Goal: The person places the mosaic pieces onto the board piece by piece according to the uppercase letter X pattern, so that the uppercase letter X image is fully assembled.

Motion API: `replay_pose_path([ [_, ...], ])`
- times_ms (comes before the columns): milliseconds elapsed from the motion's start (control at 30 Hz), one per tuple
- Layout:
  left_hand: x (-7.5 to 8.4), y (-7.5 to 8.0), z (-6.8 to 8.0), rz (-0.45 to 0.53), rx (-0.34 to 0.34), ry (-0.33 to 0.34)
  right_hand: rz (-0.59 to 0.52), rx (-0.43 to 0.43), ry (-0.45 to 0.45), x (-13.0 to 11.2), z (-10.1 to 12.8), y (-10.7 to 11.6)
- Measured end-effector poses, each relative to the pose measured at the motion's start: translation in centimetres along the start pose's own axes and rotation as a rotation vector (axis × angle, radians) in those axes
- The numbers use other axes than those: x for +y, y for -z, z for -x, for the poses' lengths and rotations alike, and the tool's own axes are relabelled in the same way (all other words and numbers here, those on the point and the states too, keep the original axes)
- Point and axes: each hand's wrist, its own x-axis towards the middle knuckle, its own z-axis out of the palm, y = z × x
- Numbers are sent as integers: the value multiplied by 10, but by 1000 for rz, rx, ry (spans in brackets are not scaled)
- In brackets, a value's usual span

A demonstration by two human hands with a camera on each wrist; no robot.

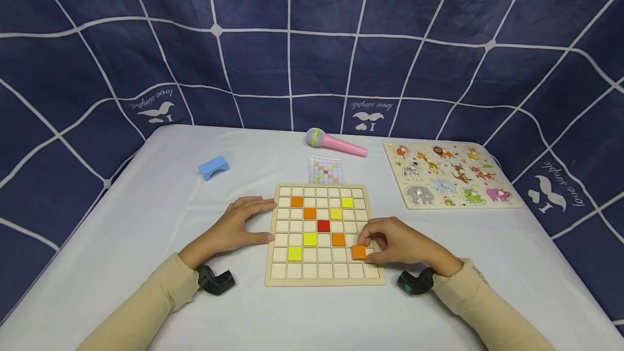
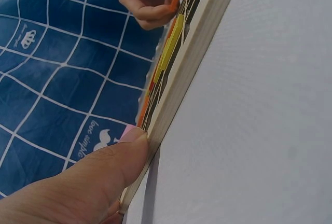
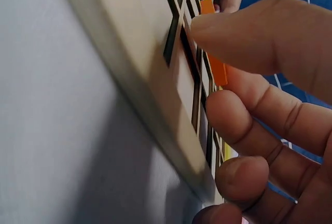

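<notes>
On the table lies a square wooden grid board (image 1: pixel 324 282) with several coloured tiles in its cells. My right hand (image 1: pixel 397 240) pinches an orange tile (image 1: pixel 358 252) between thumb and fingers over the lower right cells; in the right wrist view that tile (image 3: pixel 218 71) stands tilted close over the grid. My left hand (image 1: pixel 239 226) rests at the board's left edge, thumb and fingers extended and spread along it. A red tile (image 1: pixel 323 226) sits mid-board, two orange tiles run up-left from it, and yellow tiles lie on the crossing diagonal, with another orange tile (image 1: pixel 338 239) below right.
Behind the board is a printed pattern card (image 1: pixel 325 170), partly covered by its top edge. Beyond it lies a pink toy microphone (image 1: pixel 341 145). A blue arch block (image 1: pixel 213 167) sits at the left, an animal puzzle board (image 1: pixel 450 177) at the right. A dark-blue curtain surrounds the table.
</notes>
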Motion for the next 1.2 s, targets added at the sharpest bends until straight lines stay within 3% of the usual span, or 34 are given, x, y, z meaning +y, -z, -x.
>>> replay_pose_path([
  [467, 1, -1, -2, 4, -10, 7, 36, -27, -53, -7, -5, -5],
  [767, 3, -2, -2, 8, -11, 8, 13, 13, -55, -3, 2, -3],
  [967, 3, -2, 3, -1, -18, 13, 23, 161, -23, 6, 13, 5],
  [1067, 4, 0, 9, -31, -35, 11, 65, 281, -14, 12, 21, 11],
  [1200, 5, 6, 17, -102, -39, 23, 165, 463, -72, 21, 31, 21],
])
